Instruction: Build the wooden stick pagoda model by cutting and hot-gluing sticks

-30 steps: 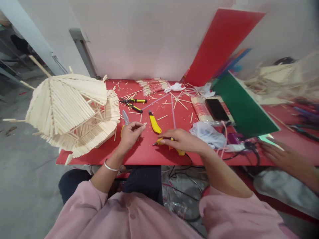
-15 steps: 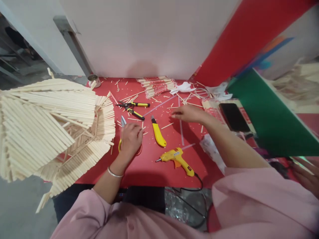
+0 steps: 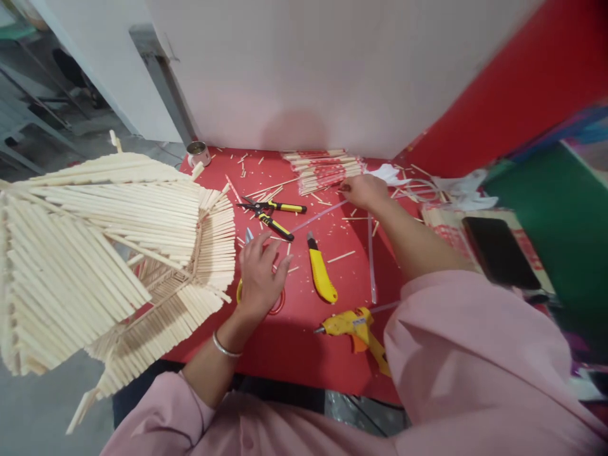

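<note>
Right hand (image 3: 363,190) reaching farther than before, fingers curling onto the bundled wooden sticks (image 3: 323,171) near the table's (image 3: 285,342) back edge, grip unclear; left hand (image 3: 260,275) lying spread flat, holding nothing.

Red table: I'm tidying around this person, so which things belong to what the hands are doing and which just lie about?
In hand:
- right hand at the wrapped stick bundles
- left hand flat on the yellow-handled scissors
- stick model beside it

Lying about:
- glue gun
- utility knife
- cutters
- phone
- small cup
</note>
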Demonstrator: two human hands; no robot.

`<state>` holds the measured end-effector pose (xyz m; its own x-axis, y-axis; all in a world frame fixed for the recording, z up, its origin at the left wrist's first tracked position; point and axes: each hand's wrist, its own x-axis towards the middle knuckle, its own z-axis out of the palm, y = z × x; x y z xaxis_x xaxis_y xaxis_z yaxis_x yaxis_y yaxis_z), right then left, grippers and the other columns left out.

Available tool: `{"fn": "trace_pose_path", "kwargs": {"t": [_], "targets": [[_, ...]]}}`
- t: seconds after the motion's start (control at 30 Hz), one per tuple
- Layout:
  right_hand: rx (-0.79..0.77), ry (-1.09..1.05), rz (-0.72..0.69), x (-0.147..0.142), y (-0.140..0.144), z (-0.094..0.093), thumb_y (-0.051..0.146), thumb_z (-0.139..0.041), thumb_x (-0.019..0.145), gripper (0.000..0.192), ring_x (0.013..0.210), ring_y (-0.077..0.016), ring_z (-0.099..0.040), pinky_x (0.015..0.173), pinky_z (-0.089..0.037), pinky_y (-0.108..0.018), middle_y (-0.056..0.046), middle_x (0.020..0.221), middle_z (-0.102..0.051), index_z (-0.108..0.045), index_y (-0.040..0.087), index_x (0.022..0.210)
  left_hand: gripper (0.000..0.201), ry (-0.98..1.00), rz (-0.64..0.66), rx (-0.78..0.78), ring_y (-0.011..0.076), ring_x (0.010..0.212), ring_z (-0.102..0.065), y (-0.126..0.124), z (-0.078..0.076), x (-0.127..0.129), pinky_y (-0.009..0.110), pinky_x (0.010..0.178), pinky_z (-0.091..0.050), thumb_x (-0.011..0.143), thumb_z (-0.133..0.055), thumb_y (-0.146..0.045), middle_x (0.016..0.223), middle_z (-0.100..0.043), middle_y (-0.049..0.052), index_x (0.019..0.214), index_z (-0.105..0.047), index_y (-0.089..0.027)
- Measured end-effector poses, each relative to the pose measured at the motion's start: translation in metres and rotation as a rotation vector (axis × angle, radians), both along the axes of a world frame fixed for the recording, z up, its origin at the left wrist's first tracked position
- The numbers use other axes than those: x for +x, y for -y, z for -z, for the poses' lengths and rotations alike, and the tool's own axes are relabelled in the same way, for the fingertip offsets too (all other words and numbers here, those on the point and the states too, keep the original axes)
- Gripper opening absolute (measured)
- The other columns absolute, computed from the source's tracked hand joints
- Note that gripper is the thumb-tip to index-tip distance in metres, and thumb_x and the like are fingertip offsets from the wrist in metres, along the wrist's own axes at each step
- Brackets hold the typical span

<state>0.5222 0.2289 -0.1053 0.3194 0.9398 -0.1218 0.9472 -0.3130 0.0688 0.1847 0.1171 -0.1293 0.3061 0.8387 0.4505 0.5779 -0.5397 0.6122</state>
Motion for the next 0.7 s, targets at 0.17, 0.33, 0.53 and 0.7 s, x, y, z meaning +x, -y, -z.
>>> {"fn": "trace_pose_path", "kwargs": {"t": [0.17,0.33,0.53,0.7], "targets": [[-0.052,0.030,-0.075,0.001,-0.004,0.003,0.025,-0.054,0.092,0.038,0.111,-0.0307,-0.066,0.087,-0.048,-0.040,-0.017,0.125,-0.073,-0.076,0.021,0.123,0.029,0.033,-0.001,-0.050,0.0307,0.128,-0.058,0.002,-0.003,0.001,0.049,0.112,-0.042,0.097,-0.062,-0.037,0.135,-0.066,0.015,0.119,-0.072,-0.020],[-0.126,-0.005,-0.205,-0.009,-0.007,-0.009,0.033,-0.058,0.089,0.030,0.096,-0.0263,-0.067,0.074,-0.045,-0.034,-0.010,0.110,-0.078,-0.081,0.027,0.108,0.033,0.169,-0.018,-0.177,0.0289,0.133,-0.056,0.001,0.000,0.001,0.048,0.116,-0.042,0.097,-0.062,-0.040,0.141,-0.062,0.015,0.123,-0.070,-0.023],[-0.131,-0.093,-0.466,-0.073,-0.010,-0.018,0.043,-0.054,0.094,0.035,0.099,-0.0223,-0.067,0.074,-0.042,-0.030,-0.007,0.115,-0.078,-0.077,0.030,0.118,0.053,0.299,-0.048,-0.300,0.0301,0.157,-0.031,0.000,0.002,0.000,0.052,0.126,-0.029,0.100,-0.056,-0.047,0.164,-0.042,0.015,0.148,-0.055,-0.025],[-0.212,-0.106,-0.596,-0.102,-0.022,-0.027,0.039,-0.058,0.092,0.026,0.078,-0.0186,-0.066,0.065,-0.038,-0.028,-0.005,0.088,-0.079,-0.082,0.029,0.098,0.061,0.366,-0.098,-0.372,0.0275,0.162,-0.017,0.002,0.001,0.001,0.051,0.131,-0.019,0.102,-0.050,-0.051,0.172,-0.028,0.011,0.158,-0.041,-0.029]]}}
